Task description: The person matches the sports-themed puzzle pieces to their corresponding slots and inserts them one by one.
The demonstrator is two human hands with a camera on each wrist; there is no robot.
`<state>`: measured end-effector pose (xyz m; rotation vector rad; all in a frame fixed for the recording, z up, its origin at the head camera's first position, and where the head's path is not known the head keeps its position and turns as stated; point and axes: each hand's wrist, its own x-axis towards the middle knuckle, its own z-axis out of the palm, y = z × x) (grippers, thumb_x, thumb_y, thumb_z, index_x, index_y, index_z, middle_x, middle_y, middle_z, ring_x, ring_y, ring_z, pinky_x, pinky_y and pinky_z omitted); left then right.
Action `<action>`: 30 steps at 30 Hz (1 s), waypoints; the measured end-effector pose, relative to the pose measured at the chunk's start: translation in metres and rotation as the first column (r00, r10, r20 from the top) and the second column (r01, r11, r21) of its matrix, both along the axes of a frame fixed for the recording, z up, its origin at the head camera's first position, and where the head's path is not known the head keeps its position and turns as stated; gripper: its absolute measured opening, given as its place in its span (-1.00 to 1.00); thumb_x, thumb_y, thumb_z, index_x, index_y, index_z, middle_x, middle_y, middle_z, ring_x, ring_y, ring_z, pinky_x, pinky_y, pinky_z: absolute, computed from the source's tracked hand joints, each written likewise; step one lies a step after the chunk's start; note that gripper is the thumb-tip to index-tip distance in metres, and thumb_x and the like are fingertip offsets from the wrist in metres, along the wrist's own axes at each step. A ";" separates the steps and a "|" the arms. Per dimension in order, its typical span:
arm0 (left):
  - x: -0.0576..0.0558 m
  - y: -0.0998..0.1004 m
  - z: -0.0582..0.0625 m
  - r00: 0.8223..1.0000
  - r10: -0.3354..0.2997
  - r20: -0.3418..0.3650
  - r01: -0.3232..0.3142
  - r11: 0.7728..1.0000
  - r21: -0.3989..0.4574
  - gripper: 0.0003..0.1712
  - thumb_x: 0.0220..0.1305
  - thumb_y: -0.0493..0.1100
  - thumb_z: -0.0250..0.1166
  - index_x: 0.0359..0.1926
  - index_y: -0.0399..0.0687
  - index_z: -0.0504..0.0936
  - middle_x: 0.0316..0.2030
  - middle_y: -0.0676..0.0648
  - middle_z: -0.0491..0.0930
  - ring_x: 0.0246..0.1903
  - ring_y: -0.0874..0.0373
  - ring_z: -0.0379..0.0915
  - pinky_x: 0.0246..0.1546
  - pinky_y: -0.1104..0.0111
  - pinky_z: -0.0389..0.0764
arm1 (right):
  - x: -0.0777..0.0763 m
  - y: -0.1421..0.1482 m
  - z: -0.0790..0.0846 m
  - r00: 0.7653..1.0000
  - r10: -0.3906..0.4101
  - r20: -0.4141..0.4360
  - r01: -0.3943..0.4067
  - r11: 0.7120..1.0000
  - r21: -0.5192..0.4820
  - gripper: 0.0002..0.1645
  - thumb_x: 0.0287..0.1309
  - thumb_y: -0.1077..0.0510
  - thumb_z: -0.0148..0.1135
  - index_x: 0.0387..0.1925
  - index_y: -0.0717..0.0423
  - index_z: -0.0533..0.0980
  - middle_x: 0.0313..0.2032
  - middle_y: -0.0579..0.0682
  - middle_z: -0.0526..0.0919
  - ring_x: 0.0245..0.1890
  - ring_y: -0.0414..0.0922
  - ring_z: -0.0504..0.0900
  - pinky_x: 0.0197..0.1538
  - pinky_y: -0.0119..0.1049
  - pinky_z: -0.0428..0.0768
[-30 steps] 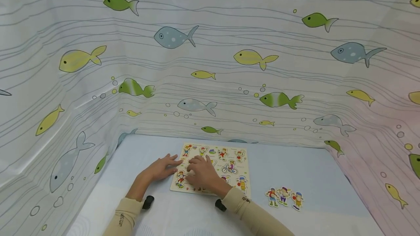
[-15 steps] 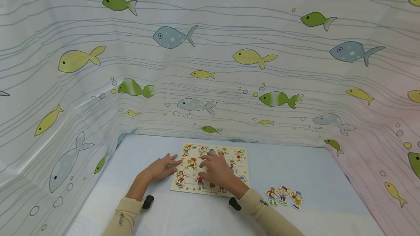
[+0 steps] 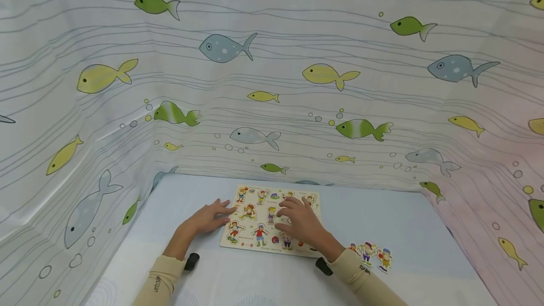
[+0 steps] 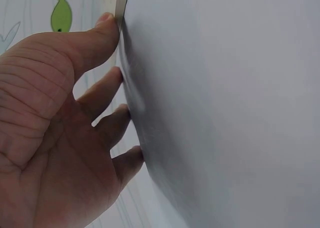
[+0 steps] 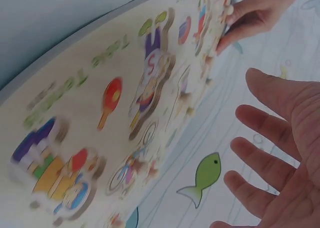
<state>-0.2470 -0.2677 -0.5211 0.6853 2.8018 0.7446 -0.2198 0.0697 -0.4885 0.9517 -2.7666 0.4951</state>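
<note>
A cream puzzle board (image 3: 225, 243) with picture pieces of children doing sports lies on the table. At its left edge rests my left hand (image 3: 209, 218), fingers spread; the left wrist view has the thumb (image 4: 107, 35) against the board's side and the other fingertips down on the tabletop. My right hand (image 3: 302, 223) hovers over the right part of the board with loosely bent, parted fingers and nothing in them. In the right wrist view a table tennis piece (image 5: 55, 183) sits on the board, apart from that hand. Some right-side pieces are hidden beneath the hand in the head view.
To the right of the board lie loose figure pieces: one in purple trousers (image 3: 367, 254), one in yellow (image 3: 385, 259), and one partly covered by the right sleeve (image 3: 369, 277). Black wrist mounts (image 3: 324, 267) hang under the forearms. A fish-patterned curtain (image 3: 297, 107) encloses the table.
My right hand has moved rightward across the board from its left-middle, uncovering the runner and the lower-middle pieces. My left hand has stayed at the board's edge.
</note>
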 end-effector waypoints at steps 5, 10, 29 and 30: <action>0.000 0.000 0.000 1.000 0.000 -0.009 0.000 1.000 -0.006 -0.54 0.41 -0.06 0.22 0.27 -0.08 0.55 0.37 -0.32 0.28 0.38 -0.44 -0.01 0.22 -0.41 0.01 | 0.003 0.017 0.003 1.000 0.004 -0.002 -0.004 1.000 -0.011 -0.65 0.11 -0.13 0.44 -0.14 -0.04 0.70 0.15 -0.02 0.59 0.32 0.07 0.36 0.33 0.35 0.10; -0.001 0.001 0.000 1.000 -0.001 -0.014 0.001 1.000 0.000 -0.54 0.41 -0.08 0.22 0.26 -0.09 0.55 0.37 -0.32 0.28 0.37 -0.46 -0.01 0.22 -0.42 0.01 | 0.006 0.033 0.002 1.000 -0.005 0.002 0.005 1.000 -0.018 -0.66 0.10 -0.12 0.45 -0.14 -0.06 0.69 0.14 -0.01 0.59 0.34 0.08 0.34 0.34 0.35 0.08; 0.000 0.002 0.001 1.000 -0.001 0.011 0.001 1.000 0.007 -0.54 0.41 -0.10 0.22 0.28 -0.11 0.54 0.37 -0.35 0.26 0.38 -0.47 -0.04 0.23 -0.42 -0.02 | 0.010 0.100 -0.001 0.999 -0.044 0.032 0.045 0.999 -0.026 -0.68 0.05 -0.06 0.50 -0.17 -0.03 0.69 0.12 0.02 0.61 0.31 0.10 0.38 0.32 0.36 0.11; 0.000 0.002 0.002 1.000 0.001 0.009 -0.001 1.000 0.007 -0.54 0.41 -0.10 0.22 0.27 -0.11 0.54 0.37 -0.35 0.26 0.38 -0.47 -0.04 0.23 -0.42 -0.02 | 0.011 0.103 0.000 0.998 -0.051 0.030 0.052 0.998 -0.023 -0.68 0.05 -0.06 0.50 -0.17 -0.04 0.69 0.12 0.01 0.61 0.31 0.10 0.38 0.32 0.36 0.11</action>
